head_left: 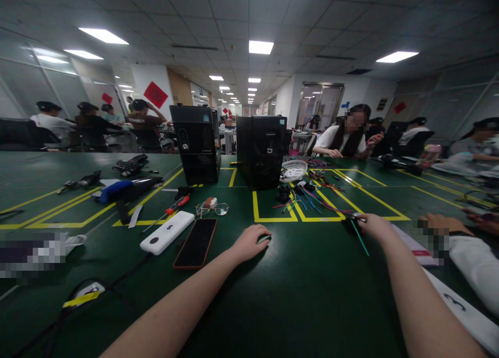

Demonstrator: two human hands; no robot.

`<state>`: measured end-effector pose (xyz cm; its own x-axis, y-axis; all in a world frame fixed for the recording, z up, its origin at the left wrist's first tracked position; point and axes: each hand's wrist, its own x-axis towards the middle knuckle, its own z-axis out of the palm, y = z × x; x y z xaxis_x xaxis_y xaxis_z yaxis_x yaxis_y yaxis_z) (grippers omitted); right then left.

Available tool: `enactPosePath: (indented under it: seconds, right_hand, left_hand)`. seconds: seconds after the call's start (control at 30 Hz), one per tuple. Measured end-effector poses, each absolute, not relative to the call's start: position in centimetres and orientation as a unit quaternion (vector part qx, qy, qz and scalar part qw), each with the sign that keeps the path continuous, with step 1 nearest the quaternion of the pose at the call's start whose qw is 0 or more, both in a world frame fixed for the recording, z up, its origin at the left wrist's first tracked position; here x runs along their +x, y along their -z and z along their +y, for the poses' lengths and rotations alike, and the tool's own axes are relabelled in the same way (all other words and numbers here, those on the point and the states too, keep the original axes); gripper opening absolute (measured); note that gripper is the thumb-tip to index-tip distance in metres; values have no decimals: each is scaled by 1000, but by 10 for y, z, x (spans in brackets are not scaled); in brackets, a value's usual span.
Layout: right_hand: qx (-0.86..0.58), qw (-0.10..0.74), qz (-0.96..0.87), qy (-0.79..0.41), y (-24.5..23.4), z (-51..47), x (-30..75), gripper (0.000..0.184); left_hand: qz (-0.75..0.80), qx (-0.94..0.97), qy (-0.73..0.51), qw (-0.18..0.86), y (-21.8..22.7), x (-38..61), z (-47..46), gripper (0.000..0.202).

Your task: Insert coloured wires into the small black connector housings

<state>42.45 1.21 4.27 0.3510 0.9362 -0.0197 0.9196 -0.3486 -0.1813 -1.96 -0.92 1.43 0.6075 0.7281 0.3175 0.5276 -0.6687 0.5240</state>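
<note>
My left hand rests on the green table, fingers loosely curved, with a gap between thumb and forefinger. A pale greenish patch shows in that gap; I cannot tell whether it is table glare or a small object. My right hand is closed at the end of a bundle of thin cables, on a small black piece partly hidden by the fingers. From it a green wire hangs toward me, and red and blue wires run back left across the yellow tape.
Left lie a phone, a white power strip, a screwdriver and glasses. Two black computer cases stand behind, beside a white basket. A co-worker's hand is close on the right; another person sits across.
</note>
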Motion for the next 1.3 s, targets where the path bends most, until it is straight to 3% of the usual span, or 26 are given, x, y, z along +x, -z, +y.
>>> enactPosePath:
  seconds: [0.53, 0.87, 1.3]
  right_hand:
    - [-823, -19, -568, 4, -55, 11, 400, 27]
    - [-823, 85, -561, 33, -54, 3, 414, 40]
    - [-809, 28, -584, -52, -59, 5, 412, 33]
  left_hand:
    - [358, 877, -264, 182, -9, -19, -6, 20]
    - [351, 876, -272, 188, -8, -20, -6, 19]
    - [343, 879, -279, 180, -5, -18, -4, 18]
